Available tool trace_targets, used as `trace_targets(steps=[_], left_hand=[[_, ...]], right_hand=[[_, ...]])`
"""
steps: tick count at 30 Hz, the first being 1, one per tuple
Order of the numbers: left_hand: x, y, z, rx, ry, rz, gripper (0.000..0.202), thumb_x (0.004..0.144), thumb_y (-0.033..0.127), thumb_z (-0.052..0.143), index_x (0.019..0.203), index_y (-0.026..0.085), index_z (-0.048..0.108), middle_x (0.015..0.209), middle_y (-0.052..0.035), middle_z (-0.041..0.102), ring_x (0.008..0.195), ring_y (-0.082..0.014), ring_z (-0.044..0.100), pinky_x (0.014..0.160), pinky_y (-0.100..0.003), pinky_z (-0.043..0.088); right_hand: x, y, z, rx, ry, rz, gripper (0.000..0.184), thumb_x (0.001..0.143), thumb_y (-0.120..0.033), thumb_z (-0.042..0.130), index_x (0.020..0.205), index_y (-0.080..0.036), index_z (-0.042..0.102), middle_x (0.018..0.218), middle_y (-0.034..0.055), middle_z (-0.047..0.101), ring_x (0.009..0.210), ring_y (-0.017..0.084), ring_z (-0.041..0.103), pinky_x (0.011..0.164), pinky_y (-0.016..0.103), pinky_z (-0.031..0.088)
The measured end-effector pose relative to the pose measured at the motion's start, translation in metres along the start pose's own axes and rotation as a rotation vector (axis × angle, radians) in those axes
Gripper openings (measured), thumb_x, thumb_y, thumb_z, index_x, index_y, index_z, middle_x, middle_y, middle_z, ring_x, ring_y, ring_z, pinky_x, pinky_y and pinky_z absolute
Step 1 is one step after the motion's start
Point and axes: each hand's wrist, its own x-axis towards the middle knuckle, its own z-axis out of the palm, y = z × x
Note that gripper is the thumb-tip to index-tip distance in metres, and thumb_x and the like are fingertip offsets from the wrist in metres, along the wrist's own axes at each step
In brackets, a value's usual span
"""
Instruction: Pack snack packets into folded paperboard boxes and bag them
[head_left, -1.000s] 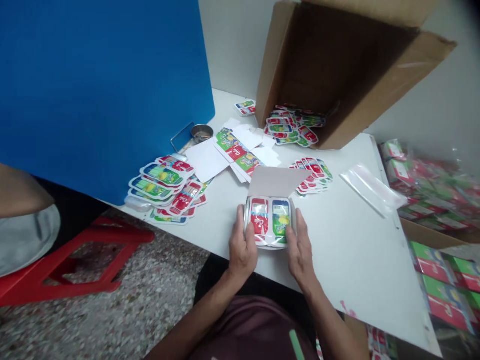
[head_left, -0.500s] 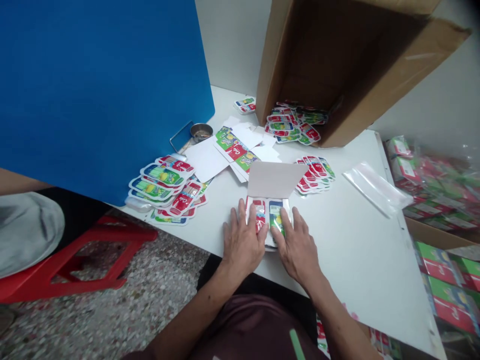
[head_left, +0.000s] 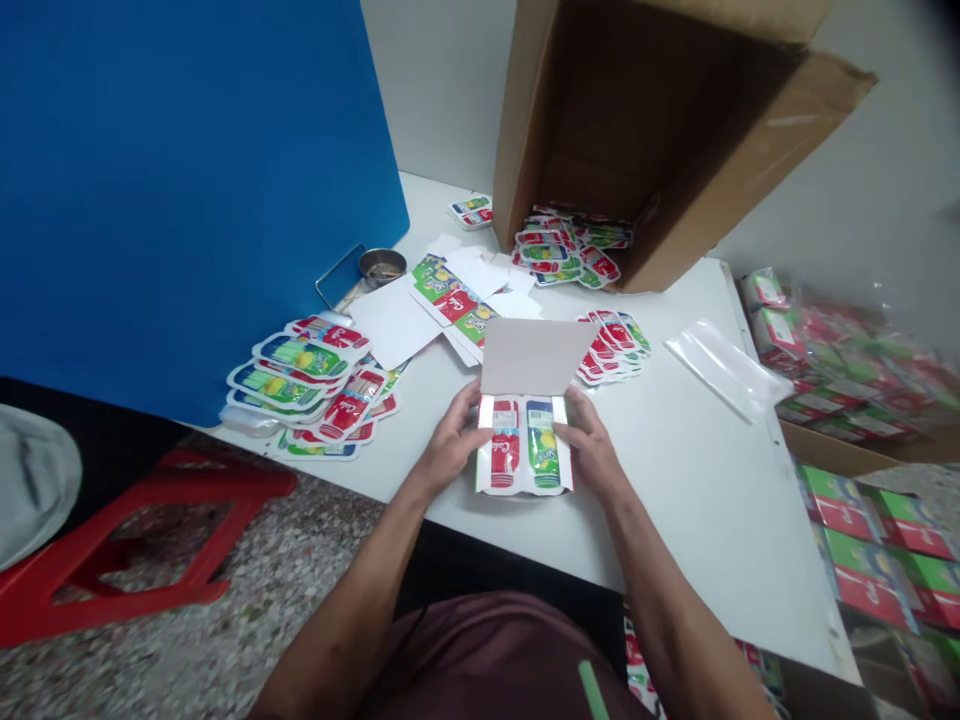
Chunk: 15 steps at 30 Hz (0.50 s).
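Observation:
In front of me at the table's near edge is a small cardboard box (head_left: 536,357) with its grey lid flap raised. Inside it lie a red cola packet (head_left: 505,447) and a green packet (head_left: 544,448) side by side. My left hand (head_left: 455,437) grips the box's left side, thumb on the rim and fingers behind. On the right side my right hand (head_left: 591,437) holds it the same way. Behind the box are flat printed cartons (head_left: 454,300). A fanned pile of red and green packets (head_left: 615,345) lies just to its right.
A large heap of packets (head_left: 315,385) sits at left beside a blue panel (head_left: 187,200). A metal bowl (head_left: 382,265) stands behind. The big brown carton (head_left: 682,190) lies open with packets inside. Clear plastic bags (head_left: 727,368) lie at right; a red stool (head_left: 142,540) is lower left.
Both hands have moved from pressing on the packets inside to gripping the box's two sides. The packets are now fully uncovered. The whole view has shifted slightly.

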Motion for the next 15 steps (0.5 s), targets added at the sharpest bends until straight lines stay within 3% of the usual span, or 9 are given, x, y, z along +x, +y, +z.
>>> trace_targets(steps=[2, 4, 7, 9, 12, 15], left_hand=[[0.001, 0.004, 0.000, -0.042, -0.071, -0.050, 0.073, 0.075, 0.020, 0.067, 0.146, 0.021, 0.050, 0.141, -0.0114, 0.065, 0.123, -0.0278, 0.065, 0.106, -0.044, 0.053], [-0.001, 0.004, 0.005, -0.088, -0.041, -0.091, 0.059, 0.070, 0.019, 0.065, 0.129, 0.020, 0.060, 0.127, -0.0085, 0.072, 0.108, -0.0260, 0.070, 0.095, -0.041, 0.058], [-0.005, -0.003, 0.018, -0.102, 0.113, -0.082, 0.021, 0.071, 0.022, 0.056, 0.091, 0.019, 0.061, 0.137, -0.0082, 0.066, 0.102, -0.0247, 0.071, 0.082, -0.037, 0.059], [-0.009, -0.008, 0.023, -0.100, 0.157, -0.025, 0.009, 0.076, 0.025, 0.048, 0.077, 0.020, 0.055, 0.148, -0.0083, 0.060, 0.110, -0.0266, 0.070, 0.085, -0.040, 0.059], [-0.015, -0.009, 0.023, -0.067, 0.095, 0.029, 0.023, 0.090, 0.033, 0.040, 0.080, 0.021, 0.057, 0.152, -0.0112, 0.058, 0.122, -0.0305, 0.067, 0.095, -0.047, 0.057], [-0.023, -0.003, 0.015, 0.183, -0.030, 0.064, 0.018, 0.090, 0.039, 0.060, 0.089, 0.021, 0.061, 0.166, -0.0129, 0.041, 0.140, -0.0347, 0.055, 0.106, -0.049, 0.053]], right_hand=[[-0.005, 0.001, -0.010, 0.014, -0.074, 0.000, 0.068, 0.080, -0.033, 0.057, 0.146, -0.028, 0.046, 0.147, 0.0082, 0.063, 0.128, 0.030, 0.063, 0.101, 0.046, 0.053], [-0.013, 0.003, -0.019, 0.009, -0.110, 0.018, 0.057, 0.076, -0.033, 0.058, 0.134, -0.028, 0.057, 0.144, 0.0079, 0.065, 0.126, 0.032, 0.063, 0.098, 0.047, 0.053], [-0.026, 0.010, -0.021, 0.031, -0.048, 0.103, 0.028, 0.077, -0.036, 0.055, 0.098, -0.025, 0.070, 0.149, 0.0077, 0.061, 0.129, 0.036, 0.061, 0.095, 0.049, 0.053], [-0.036, 0.015, -0.017, 0.107, 0.007, 0.133, 0.024, 0.082, -0.041, 0.050, 0.083, -0.024, 0.067, 0.152, 0.0077, 0.058, 0.130, 0.037, 0.060, 0.096, 0.051, 0.052], [-0.047, 0.018, -0.008, 0.179, 0.039, 0.065, 0.032, 0.091, -0.050, 0.050, 0.077, -0.025, 0.063, 0.159, 0.0063, 0.051, 0.136, 0.037, 0.056, 0.101, 0.052, 0.050], [-0.051, 0.017, -0.005, 0.109, 0.012, -0.018, 0.031, 0.087, -0.053, 0.070, 0.078, -0.025, 0.059, 0.168, 0.0050, 0.038, 0.148, 0.035, 0.044, 0.106, 0.048, 0.048]])
